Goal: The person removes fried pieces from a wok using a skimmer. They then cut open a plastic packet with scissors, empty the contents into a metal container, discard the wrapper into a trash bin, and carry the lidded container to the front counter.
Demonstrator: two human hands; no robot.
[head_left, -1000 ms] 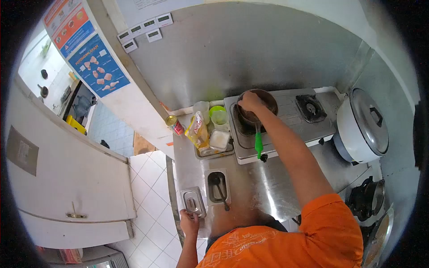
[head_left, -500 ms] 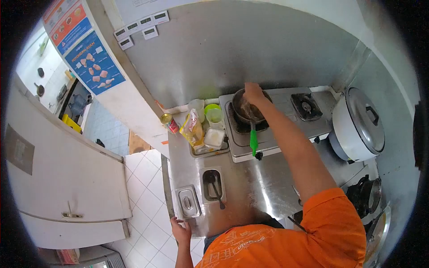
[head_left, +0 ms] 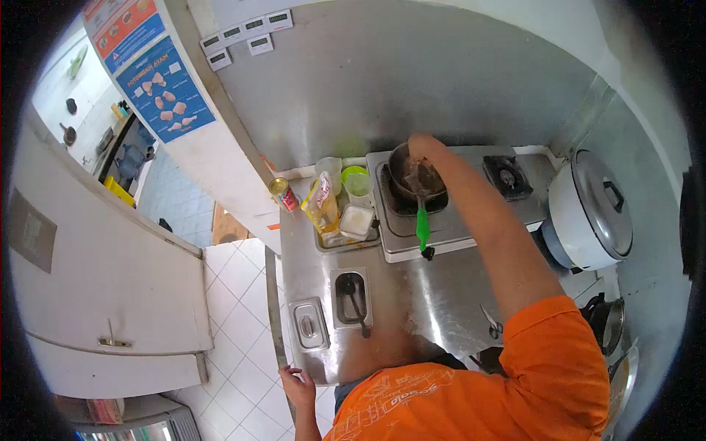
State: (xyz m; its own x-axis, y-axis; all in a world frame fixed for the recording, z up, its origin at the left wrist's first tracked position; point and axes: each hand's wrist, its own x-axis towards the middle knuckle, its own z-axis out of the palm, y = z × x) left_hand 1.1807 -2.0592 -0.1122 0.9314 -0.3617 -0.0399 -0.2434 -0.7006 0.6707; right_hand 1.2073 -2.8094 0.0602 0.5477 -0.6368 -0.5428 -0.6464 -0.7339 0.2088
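Over the left burner of the stove, a small saucepan with a green handle is sitting, and the right hand is reaching in at its far rim, having shifted there from the pan's far-left side; the fingers are hidden, so I cannot tell whether they are gripping anything. The left hand is hanging by the counter's near-left edge, slackly curled around nothing visible, having left the near edge of the steel lid, so the work appears to be resting on the right hand alone. Just right of that lid, a steel food pan is holding a dark ladle, and scissors are showing more fully beside the right forearm. Left of the stove, a yellow packet is standing near a can, its red lettering not quite resolving. On the pillar at left, a blue poster is reading "POTONGAN AYAM"; nearby timers are showing indistinct digits, and the orange shirt is carrying illegible white print.
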